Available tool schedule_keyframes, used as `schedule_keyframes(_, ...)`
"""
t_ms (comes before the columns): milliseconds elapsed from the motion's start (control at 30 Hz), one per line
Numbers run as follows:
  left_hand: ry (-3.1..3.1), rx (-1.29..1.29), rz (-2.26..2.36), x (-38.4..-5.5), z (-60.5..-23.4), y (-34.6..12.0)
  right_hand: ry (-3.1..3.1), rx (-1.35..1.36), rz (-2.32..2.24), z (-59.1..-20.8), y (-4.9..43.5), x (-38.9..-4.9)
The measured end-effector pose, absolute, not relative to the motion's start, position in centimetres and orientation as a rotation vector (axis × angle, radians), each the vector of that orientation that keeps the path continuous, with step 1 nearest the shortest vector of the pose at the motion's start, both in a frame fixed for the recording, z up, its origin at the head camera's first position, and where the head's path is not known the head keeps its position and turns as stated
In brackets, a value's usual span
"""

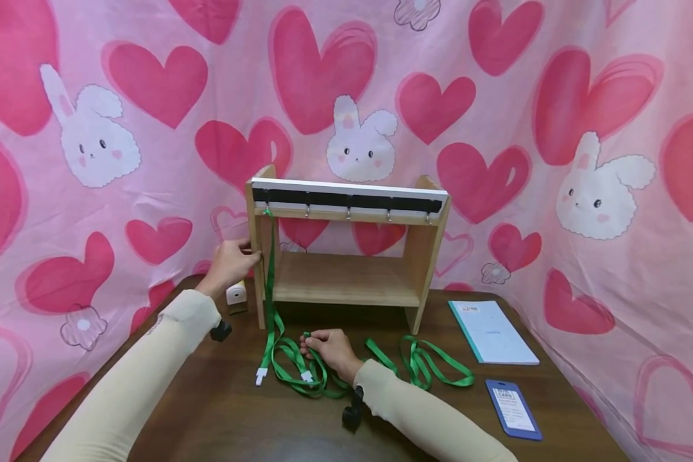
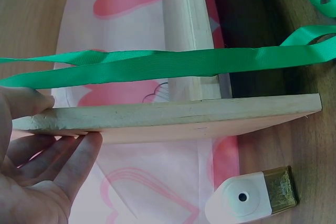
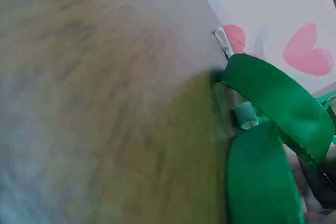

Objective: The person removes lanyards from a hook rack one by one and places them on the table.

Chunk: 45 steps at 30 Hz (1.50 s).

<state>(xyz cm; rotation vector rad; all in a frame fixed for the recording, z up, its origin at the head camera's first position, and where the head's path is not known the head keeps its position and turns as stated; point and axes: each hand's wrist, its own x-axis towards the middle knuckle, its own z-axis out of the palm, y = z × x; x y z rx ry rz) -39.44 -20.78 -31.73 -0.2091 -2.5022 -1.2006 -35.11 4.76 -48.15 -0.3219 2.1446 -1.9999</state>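
A wooden rack [image 1: 341,294] stands on the table, with a row of small metal hooks [image 1: 349,217] along its top bar. A green lanyard [image 1: 269,276] hangs from the leftmost hook down to the tabletop, ending by a white clip [image 1: 261,376]. My left hand [image 1: 231,264] grips the rack's left side panel [image 2: 173,116], thumb on one face and fingers on the other. Low in front of the rack, my right hand [image 1: 333,351] pinches a green lanyard [image 1: 291,350] lying in loops. Its strap [image 3: 262,177] fills part of the right wrist view; the fingertips are partly hidden there.
Another looped green lanyard [image 1: 421,366] lies right of my right hand. Farther right are a pale notebook [image 1: 493,332] and a blue card holder [image 1: 514,410]. A white pencil sharpener [image 2: 241,198] stands beside the rack's left panel. A pink patterned cloth [image 1: 150,154] surrounds the table.
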Motion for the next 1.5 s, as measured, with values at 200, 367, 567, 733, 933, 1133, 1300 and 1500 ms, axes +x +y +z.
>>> schedule_keyframes(200, -2.51, -0.209, -1.211, -39.5, -32.0, -20.9, 2.203, -0.275, -2.007, -48.6, 4.4, -35.2)
schedule_keyframes(367, -2.508, -0.22, -1.207, -39.3, -31.9, -20.9, 2.283, -0.264, -1.993, -48.6, 4.2, -35.2)
schedule_keyframes(567, -2.503, -0.215, -1.202, -39.4, -31.7, -21.0, 2.593, -0.371, -1.767, -48.0, 4.3, -34.8)
schedule_keyframes(733, -2.496, -0.222, -1.203, -39.4, -31.6, -20.9, 2.629, -0.435, -1.731, -47.6, 4.4, -34.7)
schedule_keyframes(933, -2.506, -0.215, -1.215, -39.6, -31.8, -20.9, 2.657, -0.482, -1.803, -45.3, 4.4, -34.5)
schedule_keyframes(1133, -2.516, -0.212, -1.219, -39.7, -31.7, -20.9, 2.634, -0.591, -1.946, -39.9, 4.1, -35.0)
schedule_keyframes(1300, -2.52, -0.211, -1.227, -39.7, -31.7, -20.9, 2.686, -0.692, -1.993, -35.2, 3.5, -35.4)
schedule_keyframes(1500, -2.516, -0.208, -1.225, -39.9, -31.7, -20.8, 2.755, -0.757, -2.023, -31.1, 2.7, -36.4)
